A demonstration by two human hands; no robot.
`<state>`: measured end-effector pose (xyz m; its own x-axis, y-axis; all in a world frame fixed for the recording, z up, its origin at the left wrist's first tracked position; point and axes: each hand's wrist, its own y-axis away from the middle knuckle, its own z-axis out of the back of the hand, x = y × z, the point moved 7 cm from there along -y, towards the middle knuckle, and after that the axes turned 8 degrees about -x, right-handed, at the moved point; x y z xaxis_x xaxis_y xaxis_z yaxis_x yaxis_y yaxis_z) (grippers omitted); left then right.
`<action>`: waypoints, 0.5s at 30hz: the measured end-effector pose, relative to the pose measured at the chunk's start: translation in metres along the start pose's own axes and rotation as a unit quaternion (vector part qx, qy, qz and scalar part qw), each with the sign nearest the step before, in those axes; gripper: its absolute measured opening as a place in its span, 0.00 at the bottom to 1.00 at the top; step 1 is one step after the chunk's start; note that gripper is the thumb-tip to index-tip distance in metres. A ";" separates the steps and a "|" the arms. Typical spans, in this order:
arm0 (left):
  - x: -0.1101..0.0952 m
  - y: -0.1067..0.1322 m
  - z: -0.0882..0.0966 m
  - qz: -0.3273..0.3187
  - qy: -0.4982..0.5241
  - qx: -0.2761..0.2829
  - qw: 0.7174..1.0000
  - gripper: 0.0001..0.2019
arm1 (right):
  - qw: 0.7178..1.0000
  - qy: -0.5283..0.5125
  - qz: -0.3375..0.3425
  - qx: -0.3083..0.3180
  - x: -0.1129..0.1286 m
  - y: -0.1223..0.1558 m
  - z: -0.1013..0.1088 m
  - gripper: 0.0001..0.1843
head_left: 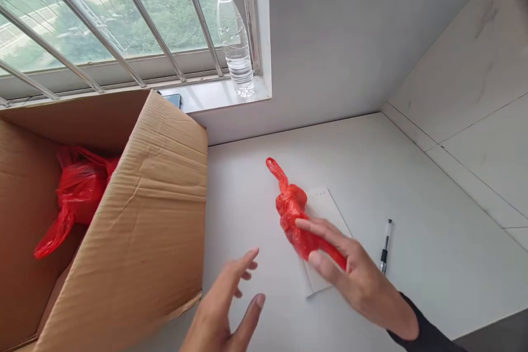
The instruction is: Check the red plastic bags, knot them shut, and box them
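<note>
A red plastic bag [293,210], bunched and knotted with a handle loop pointing toward the wall, lies on the white table and partly over a white notepad [325,209]. My right hand [350,264] holds its near end, with the red plastic running between thumb and fingers into the palm. To the left of the bag, my left hand [226,302] hovers empty, thumb and fingers apart. Another red plastic bag [82,187] sits inside a large open cardboard box [152,214] on the left.
A black-and-clear pen [386,247] lies on the table [256,198] to the right of the notepad. On the sill, a clear water bottle [235,38] stands beside the barred window, and a phone-like flat object [174,100] shows behind the box. Walls bound the table's back and right.
</note>
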<state>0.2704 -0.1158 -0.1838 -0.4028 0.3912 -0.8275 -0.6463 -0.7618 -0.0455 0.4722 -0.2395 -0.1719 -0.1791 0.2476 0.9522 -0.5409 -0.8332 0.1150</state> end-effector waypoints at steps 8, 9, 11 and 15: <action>0.033 -0.002 -0.042 0.102 0.113 0.042 0.987 0.16 | 0.993 0.002 0.074 0.092 -0.002 0.026 -0.034 0.25; 0.032 -0.003 -0.039 0.099 0.113 0.043 0.988 0.16 | 0.995 0.012 0.065 0.075 -0.006 0.020 -0.029 0.23; 0.029 -0.003 -0.037 0.082 0.114 0.049 0.989 0.15 | 0.992 0.062 0.099 0.038 -0.009 0.009 -0.023 0.23; 0.025 0.008 -0.040 0.025 0.103 0.065 0.992 0.17 | 0.952 0.196 0.235 0.013 -0.013 -0.001 -0.040 0.28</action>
<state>0.2811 -0.1327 -0.2273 -0.3044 0.2312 -0.9241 -0.7120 -0.6997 0.0595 0.4418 -0.2221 -0.1955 -0.6916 0.0063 0.7223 -0.3064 -0.9081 -0.2854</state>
